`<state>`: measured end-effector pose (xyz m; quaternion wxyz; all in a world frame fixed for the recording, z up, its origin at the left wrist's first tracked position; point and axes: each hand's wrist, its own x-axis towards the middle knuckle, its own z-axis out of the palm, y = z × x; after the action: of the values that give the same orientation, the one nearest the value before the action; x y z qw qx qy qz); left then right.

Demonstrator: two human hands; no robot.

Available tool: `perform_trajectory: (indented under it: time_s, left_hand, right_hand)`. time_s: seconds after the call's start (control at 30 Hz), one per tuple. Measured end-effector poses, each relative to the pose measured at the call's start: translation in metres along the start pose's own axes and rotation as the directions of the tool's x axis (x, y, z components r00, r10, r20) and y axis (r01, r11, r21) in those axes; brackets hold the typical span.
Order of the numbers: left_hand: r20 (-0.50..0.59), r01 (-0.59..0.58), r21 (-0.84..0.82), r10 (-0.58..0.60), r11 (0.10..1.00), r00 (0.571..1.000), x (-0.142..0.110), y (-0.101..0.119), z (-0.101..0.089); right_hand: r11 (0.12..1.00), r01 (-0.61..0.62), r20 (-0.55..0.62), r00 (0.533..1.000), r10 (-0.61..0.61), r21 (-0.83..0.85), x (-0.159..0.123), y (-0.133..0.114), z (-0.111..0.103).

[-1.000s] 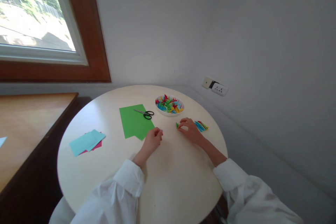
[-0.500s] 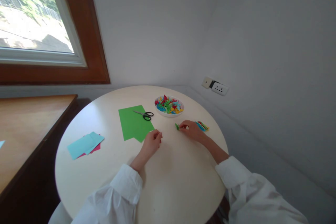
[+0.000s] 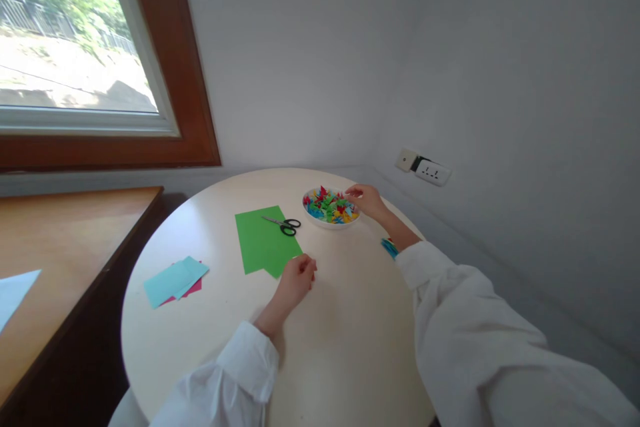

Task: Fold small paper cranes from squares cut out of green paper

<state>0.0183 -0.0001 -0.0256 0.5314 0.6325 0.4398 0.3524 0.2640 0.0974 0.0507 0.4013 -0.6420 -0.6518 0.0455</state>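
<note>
My right hand (image 3: pixel 369 199) reaches over the right rim of a white bowl (image 3: pixel 331 222) filled with several small folded paper pieces in red, green, blue and yellow. Its fingers are bent together above the pieces; what they hold, if anything, is too small to make out. My left hand (image 3: pixel 298 276) rests on the round cream table (image 3: pixel 340 333) in a loose fist, touching the near corner of a green paper sheet (image 3: pixel 265 243). Black-handled scissors (image 3: pixel 285 223) lie on that sheet's far right edge.
Light blue sheets over a pink one (image 3: pixel 175 278) lie at the table's left. A small stack of coloured paper (image 3: pixel 389 247) peeks out under my right sleeve. A wooden ledge (image 3: pixel 60 247) runs along the left below a window. Wall sockets (image 3: pixel 431 171) sit at the right.
My right hand left the table beside the coloured stack and moved up to the bowl; the small green folded piece it pinched is gone from the table. The left hand stayed put.
</note>
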Motion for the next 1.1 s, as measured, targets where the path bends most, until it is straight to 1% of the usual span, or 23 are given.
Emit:
perform_trajectory:
  time_s: [0.1,0.2,0.27,0.33,0.4,0.47,0.5,0.57,0.67,0.73,0.8,0.9,1.1]
  left_hand:
    - [0.003,-0.003,0.024,0.003,1.0,1.0,0.001,-0.002,0.001]
    - [-0.009,-0.028,0.07,0.028,0.997,1.0,0.0,0.003,0.0]
    - [-0.055,-0.062,0.12,0.069,0.991,0.996,-0.002,0.009,-0.004]
    - [-0.144,-0.095,0.179,0.122,0.979,0.982,-0.003,0.015,-0.012]
    - [-0.232,-0.103,0.241,0.16,0.965,0.96,-0.004,0.02,-0.024]
    - [-0.305,-0.09,0.303,0.186,0.949,0.934,-0.005,0.021,-0.039]
    - [-0.334,-0.082,0.331,0.198,0.94,0.922,-0.006,0.02,-0.046]
    - [-0.357,-0.071,0.372,0.213,0.926,0.909,-0.009,0.016,-0.06]
    - [-0.34,-0.058,0.411,0.212,0.91,0.916,-0.017,0.008,-0.074]
    - [-0.259,-0.086,0.479,0.234,0.874,0.937,-0.022,0.003,-0.078]
    - [-0.18,-0.151,0.548,0.292,0.823,0.939,-0.025,0.0,-0.079]
    - [-0.112,-0.187,0.608,0.317,0.771,0.942,-0.027,-0.004,-0.079]
    - [-0.091,-0.118,0.652,0.232,0.749,0.968,-0.025,-0.013,-0.078]
  right_hand:
    - [1.0,-0.017,-0.019,1.0,0.017,0.014,0.007,0.004,0.002]
    - [0.999,0.0,-0.025,1.0,0.001,0.033,0.008,0.002,-0.002]
    - [0.998,0.027,-0.035,0.999,-0.025,0.051,0.003,-0.004,-0.004]
    - [0.995,0.06,-0.057,0.997,-0.056,0.074,-0.006,-0.013,-0.002]
    - [0.989,0.106,-0.076,0.992,-0.098,0.103,-0.022,-0.023,0.008]
    - [0.979,0.158,-0.081,0.986,-0.148,0.13,-0.045,-0.034,0.024]
    - [0.973,0.182,-0.078,0.982,-0.173,0.144,-0.058,-0.039,0.034]
    - [0.959,0.226,-0.062,0.974,-0.219,0.172,-0.083,-0.048,0.054]
    - [0.937,0.276,-0.016,0.96,-0.279,0.215,-0.112,-0.056,0.078]
    - [0.92,0.307,0.034,0.945,-0.324,0.244,-0.121,-0.057,0.086]
    - [0.914,0.313,0.054,0.94,-0.337,0.259,-0.124,-0.057,0.088]
    - [0.919,0.293,0.048,0.947,-0.316,0.265,-0.121,-0.054,0.086]
    - [0.918,0.275,0.042,0.953,-0.299,0.286,-0.118,-0.05,0.088]
